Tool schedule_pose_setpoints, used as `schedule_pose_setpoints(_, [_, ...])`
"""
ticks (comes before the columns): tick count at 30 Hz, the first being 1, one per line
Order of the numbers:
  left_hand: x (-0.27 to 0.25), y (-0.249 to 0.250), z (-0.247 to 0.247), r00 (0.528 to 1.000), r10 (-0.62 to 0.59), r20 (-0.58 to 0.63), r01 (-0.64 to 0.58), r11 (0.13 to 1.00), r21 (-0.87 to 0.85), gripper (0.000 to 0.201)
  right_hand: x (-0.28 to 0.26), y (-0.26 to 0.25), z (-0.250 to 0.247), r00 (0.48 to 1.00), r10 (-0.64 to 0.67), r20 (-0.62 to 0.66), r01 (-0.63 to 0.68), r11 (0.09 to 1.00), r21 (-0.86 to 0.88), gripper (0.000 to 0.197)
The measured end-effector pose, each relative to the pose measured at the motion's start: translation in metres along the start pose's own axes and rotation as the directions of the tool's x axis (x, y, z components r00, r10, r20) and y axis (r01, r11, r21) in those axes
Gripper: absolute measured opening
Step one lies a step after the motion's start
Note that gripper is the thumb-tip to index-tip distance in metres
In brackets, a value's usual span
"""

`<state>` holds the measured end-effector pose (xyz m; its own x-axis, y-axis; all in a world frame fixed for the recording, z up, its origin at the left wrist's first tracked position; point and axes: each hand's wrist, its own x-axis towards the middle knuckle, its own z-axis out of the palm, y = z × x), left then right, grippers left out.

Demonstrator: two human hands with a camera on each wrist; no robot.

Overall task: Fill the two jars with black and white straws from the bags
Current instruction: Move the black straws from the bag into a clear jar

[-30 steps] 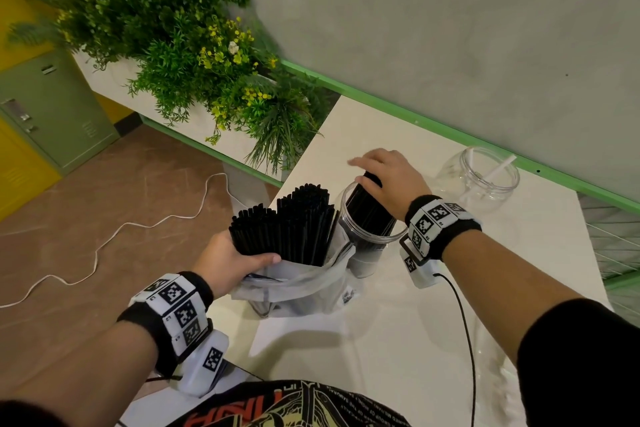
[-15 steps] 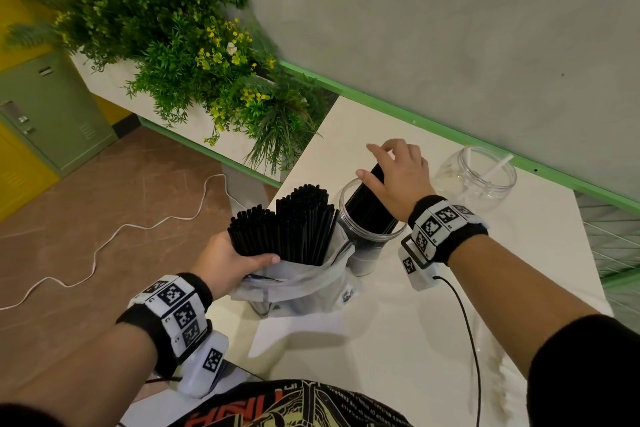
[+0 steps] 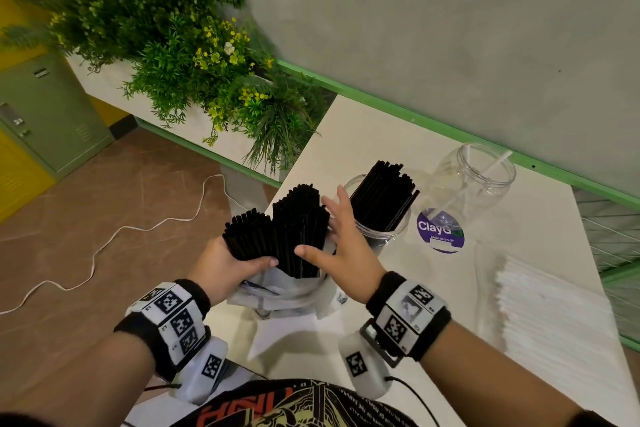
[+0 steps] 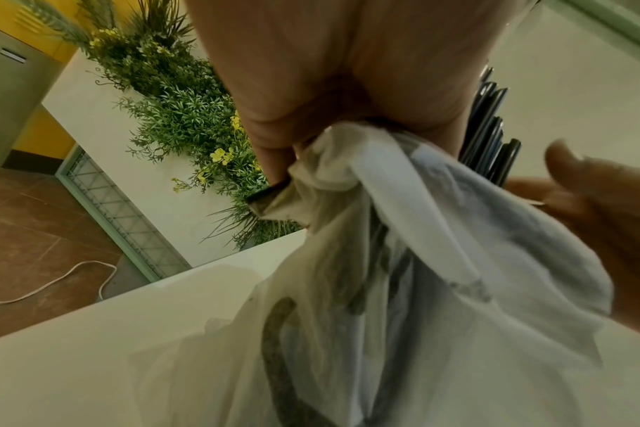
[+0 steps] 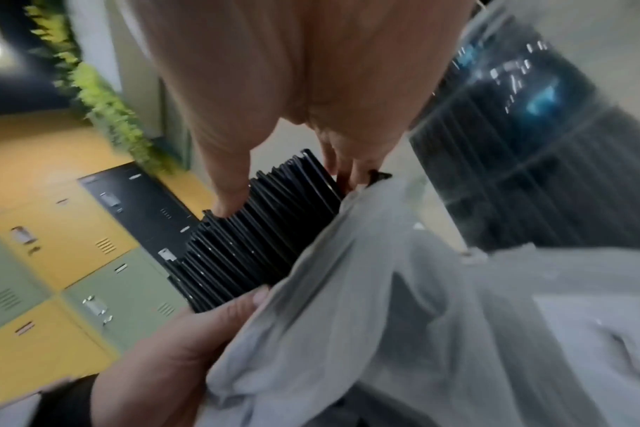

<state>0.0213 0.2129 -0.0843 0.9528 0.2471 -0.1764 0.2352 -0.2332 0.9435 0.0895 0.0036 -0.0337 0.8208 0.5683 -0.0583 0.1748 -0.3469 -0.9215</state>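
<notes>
A white plastic bag [image 3: 277, 295] stands on the table with black straws [image 3: 298, 218] sticking up out of it in two clumps. My left hand [image 3: 235, 263] grips the bag's neck and the left clump. My right hand [image 3: 343, 246] is spread open at the right clump, thumb on the near side and fingers on the far side; the right wrist view shows the thumb [image 5: 230, 199] touching the straws [image 5: 260, 239]. Just behind stands a clear jar [image 3: 384, 232] packed with black straws. Further right, a second clear jar [image 3: 474, 184] holds a white straw [image 3: 498, 163].
White straws in a clear bag [image 3: 554, 322] lie along the table's right side. A purple ClayGo sticker [image 3: 440, 229] sits between the jars. Planter greenery [image 3: 194, 55] borders the table's [image 3: 363, 149] far left corner. A white cable [image 3: 104, 246] runs across the floor.
My right hand has left the black-straw jar and come back left to the bag's straws, now open. The left hand has kept its hold on the bag.
</notes>
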Motion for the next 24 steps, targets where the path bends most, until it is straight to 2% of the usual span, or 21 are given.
schedule_pose_setpoints(2, [-0.001,0.000,0.001,1.000,0.021,0.005,-0.021,1.000,-0.008,0.033,0.005,0.005,0.012,0.999,0.039,0.016,-0.038,0.999,-0.029,0.107])
schedule_pose_setpoints(6, [-0.004,0.008,0.009,0.998,0.041,-0.041,-0.044,0.996,-0.079,0.032,0.010,0.004,0.024,0.996,-0.084,0.019,0.086,0.977,-0.193,0.073])
schedule_pose_setpoints(10, [-0.001,0.015,0.010,0.996,0.055,-0.074,-0.060,0.995,-0.076,0.031,0.010,0.003,0.010,0.992,-0.118,-0.046,0.104,0.969,-0.225,0.061])
schedule_pose_setpoints(14, [0.000,0.012,0.006,1.000,-0.021,0.000,0.021,0.998,-0.056,0.041,0.009,0.014,0.004,0.996,-0.027,-0.082,0.008,0.975,-0.221,0.043])
schedule_pose_setpoints(18, [-0.003,0.016,0.005,0.993,-0.050,0.104,0.056,0.997,-0.054,0.037,0.008,0.015,0.004,0.994,-0.020,-0.109,-0.002,0.982,-0.191,0.035])
schedule_pose_setpoints(21, [-0.005,0.024,0.004,0.988,-0.044,0.150,0.055,0.996,-0.072,0.041,0.006,0.013,0.005,0.993,-0.026,-0.113,0.004,0.982,-0.187,0.028])
schedule_pose_setpoints(24, [-0.007,0.026,0.002,0.984,-0.040,0.176,0.058,0.994,-0.095,0.063,0.003,0.010,0.004,0.994,-0.055,-0.094,0.036,0.981,-0.190,0.024])
